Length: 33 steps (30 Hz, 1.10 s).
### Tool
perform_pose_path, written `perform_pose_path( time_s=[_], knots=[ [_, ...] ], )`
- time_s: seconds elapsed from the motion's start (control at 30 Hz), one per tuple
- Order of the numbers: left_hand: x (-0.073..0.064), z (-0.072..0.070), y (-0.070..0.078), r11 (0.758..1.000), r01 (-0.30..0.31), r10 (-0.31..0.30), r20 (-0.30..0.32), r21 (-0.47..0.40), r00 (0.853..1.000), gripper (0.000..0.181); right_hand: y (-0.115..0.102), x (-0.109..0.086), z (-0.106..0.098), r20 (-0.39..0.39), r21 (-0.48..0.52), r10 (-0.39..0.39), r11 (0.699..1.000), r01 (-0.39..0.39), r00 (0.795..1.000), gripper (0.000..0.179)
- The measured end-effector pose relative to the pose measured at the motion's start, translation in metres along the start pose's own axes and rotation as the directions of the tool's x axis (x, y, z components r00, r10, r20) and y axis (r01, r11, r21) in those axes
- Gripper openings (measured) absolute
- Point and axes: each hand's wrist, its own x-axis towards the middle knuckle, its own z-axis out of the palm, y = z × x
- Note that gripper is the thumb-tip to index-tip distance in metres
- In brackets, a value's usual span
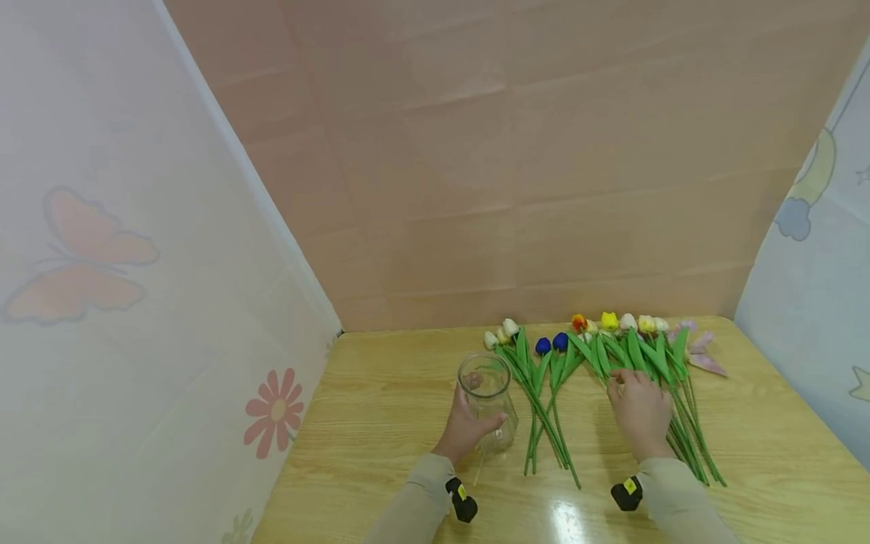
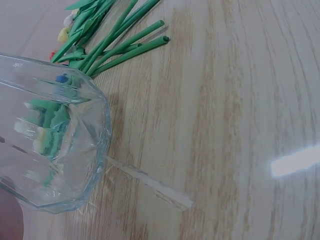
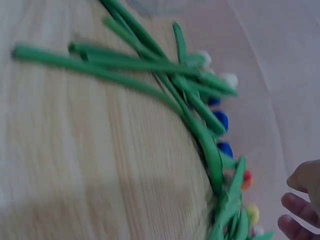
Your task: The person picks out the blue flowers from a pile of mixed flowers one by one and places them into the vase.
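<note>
A person's left hand (image 1: 469, 429) grips a clear glass vase (image 1: 492, 404) on the wooden table (image 1: 381, 393); the right hand (image 1: 641, 412), fingers loosely bent, apparently empty, is over tulips (image 1: 632, 349). A loosened one-handed grip could let smooth glass slip. The vase's mouth faces up, long axis roughly upright; blooms point toward the backdrop (image 1: 421, 211).

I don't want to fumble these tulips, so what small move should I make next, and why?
I'd probably pinch one of the tulips with your right hand: it's right by them, its fingers apparently holding none, while your left hand holds the glass vase.
</note>
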Motion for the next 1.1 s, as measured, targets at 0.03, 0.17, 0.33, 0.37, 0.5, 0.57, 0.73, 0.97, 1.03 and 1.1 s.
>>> perform_pose_path(
  time_s=[0.03,0.17,0.33,0.37,0.5,0.57,0.73,0.97,1.03,1.1],
  knots=[
    [-0.001,0.0,0.001,1.0,0.009,-0.009,0.002,-0.001,1.0,0.096,-0.007,-0.001,0.003,-0.003,0.01,-0.027,1.0,0.027,1.0,0.015],
    [-0.003,-0.001,0.002,0.999,0.037,-0.037,0.004,-0.002,0.999,0.1,-0.029,-0.01,0.016,0.011,0.03,-0.138,0.99,0.138,0.99,0.012],
    [-0.003,-0.001,0.001,0.997,0.081,-0.081,-0.004,0.002,0.997,0.105,-0.044,-0.025,0.035,0.105,0.012,-0.2,0.98,0.2,0.974,0.014],
    [-0.003,-0.001,0.001,0.996,0.084,-0.084,-0.005,0.002,0.996,0.104,-0.045,-0.028,0.039,0.14,0.01,-0.193,0.981,0.193,0.971,0.015],
    [-0.002,0.0,0.001,0.998,0.068,-0.068,-0.008,0.002,0.998,0.095,-0.048,-0.038,0.049,0.252,-0.002,-0.155,0.987,0.161,0.955,0.018],
    [-0.001,0.0,0.0,0.999,0.041,-0.041,-0.008,0.003,0.999,0.089,-0.051,-0.042,0.052,0.284,-0.008,-0.141,0.989,0.149,0.949,0.019],
    [0.0,0.0,0.0,1.0,0.027,-0.027,-0.008,0.0,1.0,0.087,-0.057,-0.05,0.053,0.306,-0.015,-0.138,0.989,0.15,0.942,0.022],
    [-0.001,0.001,0.0,0.999,0.037,-0.038,-0.011,-0.005,0.999,0.091,-0.059,-0.053,0.061,0.303,-0.007,-0.128,0.991,0.136,0.944,0.02],
    [-0.001,0.001,0.0,0.999,0.032,-0.032,-0.012,-0.005,0.999,0.091,-0.059,-0.053,0.062,0.305,-0.014,-0.12,0.991,0.13,0.945,0.02],
    [-0.001,0.001,0.001,1.0,0.025,-0.026,-0.012,-0.004,1.0,0.089,-0.059,-0.053,0.063,0.305,-0.023,-0.115,0.992,0.128,0.946,0.019]
  ],
)
